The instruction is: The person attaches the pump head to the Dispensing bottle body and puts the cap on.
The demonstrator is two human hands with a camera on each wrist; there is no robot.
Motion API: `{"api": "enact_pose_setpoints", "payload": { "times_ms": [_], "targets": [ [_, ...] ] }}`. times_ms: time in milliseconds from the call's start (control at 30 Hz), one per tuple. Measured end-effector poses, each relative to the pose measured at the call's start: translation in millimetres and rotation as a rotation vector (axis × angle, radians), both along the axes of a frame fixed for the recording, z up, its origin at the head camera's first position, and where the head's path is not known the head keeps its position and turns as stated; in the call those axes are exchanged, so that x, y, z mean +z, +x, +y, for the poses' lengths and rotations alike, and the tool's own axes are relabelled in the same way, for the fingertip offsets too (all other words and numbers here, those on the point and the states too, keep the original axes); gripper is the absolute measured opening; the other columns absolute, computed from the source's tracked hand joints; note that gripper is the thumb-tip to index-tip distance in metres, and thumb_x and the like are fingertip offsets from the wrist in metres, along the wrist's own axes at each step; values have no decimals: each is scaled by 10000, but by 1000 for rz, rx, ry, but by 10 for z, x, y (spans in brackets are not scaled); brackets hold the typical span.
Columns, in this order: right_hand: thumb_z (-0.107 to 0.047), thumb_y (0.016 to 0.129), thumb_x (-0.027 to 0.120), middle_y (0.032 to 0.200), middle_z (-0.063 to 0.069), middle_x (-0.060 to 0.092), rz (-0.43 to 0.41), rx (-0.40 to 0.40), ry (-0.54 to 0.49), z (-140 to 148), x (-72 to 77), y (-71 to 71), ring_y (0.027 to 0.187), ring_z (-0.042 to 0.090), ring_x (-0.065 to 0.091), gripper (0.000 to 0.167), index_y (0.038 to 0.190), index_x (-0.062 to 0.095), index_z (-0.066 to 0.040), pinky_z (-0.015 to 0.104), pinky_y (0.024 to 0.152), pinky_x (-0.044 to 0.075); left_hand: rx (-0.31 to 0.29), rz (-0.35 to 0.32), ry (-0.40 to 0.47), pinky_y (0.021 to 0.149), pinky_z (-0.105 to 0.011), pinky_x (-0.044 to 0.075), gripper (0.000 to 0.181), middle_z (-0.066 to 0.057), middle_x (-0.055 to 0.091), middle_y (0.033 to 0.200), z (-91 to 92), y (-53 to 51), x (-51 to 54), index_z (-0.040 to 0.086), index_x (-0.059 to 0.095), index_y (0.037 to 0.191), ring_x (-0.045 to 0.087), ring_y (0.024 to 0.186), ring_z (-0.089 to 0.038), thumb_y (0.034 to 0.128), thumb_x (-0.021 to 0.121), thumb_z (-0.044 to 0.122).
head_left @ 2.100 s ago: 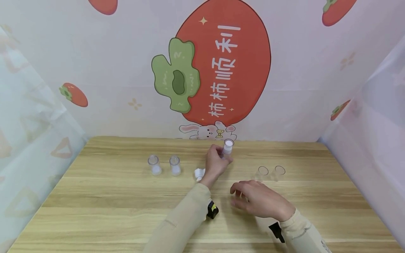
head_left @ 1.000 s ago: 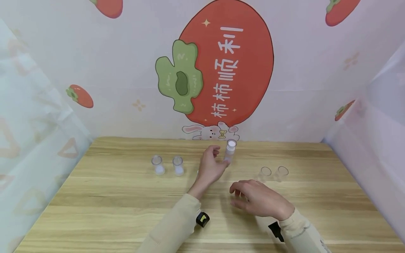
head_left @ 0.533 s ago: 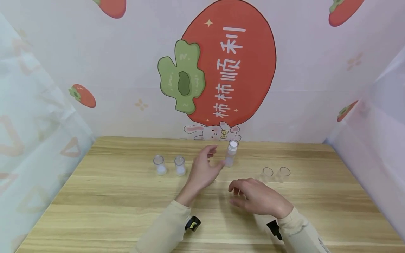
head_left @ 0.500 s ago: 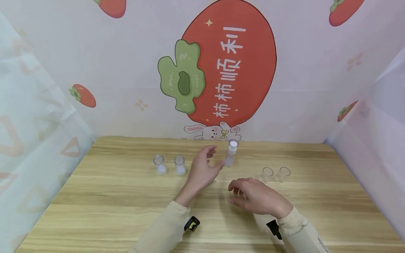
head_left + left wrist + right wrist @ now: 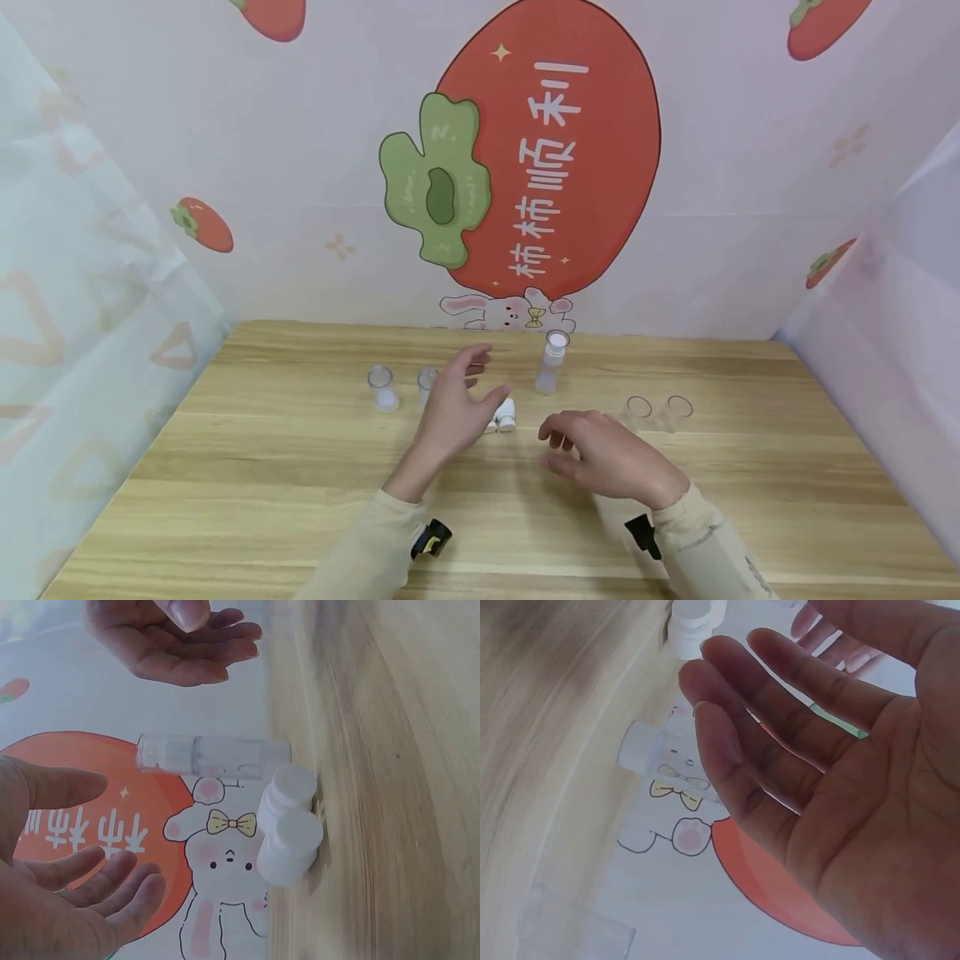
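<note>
Left hand [image 5: 454, 408] is hovering empty, fingers relaxed, near 2 probable white caps [image 5: 292, 844]; right hand [image 5: 609, 457] is hovering empty, loosely curled; clear bottle [image 5: 550, 371] is standing upright.

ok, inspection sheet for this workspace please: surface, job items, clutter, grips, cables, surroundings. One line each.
Surface: wood-grain table, things grouped on its far half.
Job items: one clear-and-white bottle upright; two small white pieces side by side; two clear containers with white low inside, on the left, one partly behind a hand; two clear cylinders on the right.
Clutter: nothing seen.
Grips: left grip open, holding nothing; right grip loosely curled, holding nothing.
Cables: nothing seen.
Surroundings: pale printed backdrop with a big red fruit print.
</note>
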State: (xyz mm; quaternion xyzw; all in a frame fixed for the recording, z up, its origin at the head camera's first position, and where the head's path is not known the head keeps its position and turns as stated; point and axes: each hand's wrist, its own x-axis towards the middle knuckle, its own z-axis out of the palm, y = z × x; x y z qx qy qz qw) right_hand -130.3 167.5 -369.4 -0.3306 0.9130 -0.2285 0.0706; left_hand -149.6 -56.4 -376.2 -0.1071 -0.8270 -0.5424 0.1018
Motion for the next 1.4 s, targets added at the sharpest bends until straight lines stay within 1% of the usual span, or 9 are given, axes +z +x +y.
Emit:
{"api": "enact_pose_setpoints", "payload": {
  "times_ms": [167,333,467,567,733,900,1067,1233,1400],
  "targets": [
    [-204,929,747,921,-102,664,8,-20,-10,-7,-24,-7,853,88,624,179,1064,714,-93,333,773,530,19,14,20,995,-476,501,512,-155,632,1258,-119,34,-5,5,566,1355,607,1176,-337,887,765,71],
    [-214,935,741,935,-96,668,21,-16,-22,-10,-29,4,860,87,625,178,1067,716,-97,332,779,533,41,26,35,992,-479,504,515,-158,635,1242,-227,61,-13,-2,572,1348,613,1166,-338,875,770,44],
    [-219,936,741,925,-108,661,21,-24,-22,3,-14,11,856,77,620,177,1065,716,-100,331,776,532,52,25,28,990,-464,509,516,-157,637,1242,-298,65,-11,0,574,1348,618,1164,-327,875,776,45],
    [-218,934,743,917,-123,653,22,-29,-17,14,-7,9,852,68,615,175,1064,715,-104,331,774,530,67,21,29,991,-459,510,515,-155,638,1248,-362,66,8,2,573,1347,619,1166,-324,876,778,50],
    [-213,932,745,929,-112,661,24,-29,-18,25,-10,7,853,65,615,172,1063,716,-106,331,774,531,89,20,60,978,-449,519,510,-157,635,1244,-472,68,64,-5,569,1346,628,1146,-317,878,767,38],
    [-216,934,743,933,-114,662,16,-30,-19,26,-17,4,856,63,615,174,1068,718,-108,335,779,528,100,21,77,976,-426,523,505,-159,631,1248,-548,65,99,-9,565,1351,631,1140,-303,889,761,41],
    [-211,934,743,923,-131,651,11,-28,-22,24,-23,11,857,71,617,165,1062,717,-108,337,785,525,103,17,89,985,-467,515,515,-179,627,1253,-618,65,110,-16,559,1357,626,1145,-319,888,762,41],
    [-210,933,744,920,-132,652,15,-26,-20,20,-24,15,856,71,620,166,1061,718,-108,335,783,526,143,3,74,985,-468,512,521,-163,628,1258,-703,73,137,3,556,1363,628,1145,-306,887,760,52],
    [-217,934,743,925,-130,655,17,-23,-20,21,-18,13,855,58,616,174,1067,717,-107,329,780,530,185,14,52,985,-490,503,519,-182,620,1262,-802,79,158,-4,549,1369,621,1155,-329,893,752,46]
  ]
}}
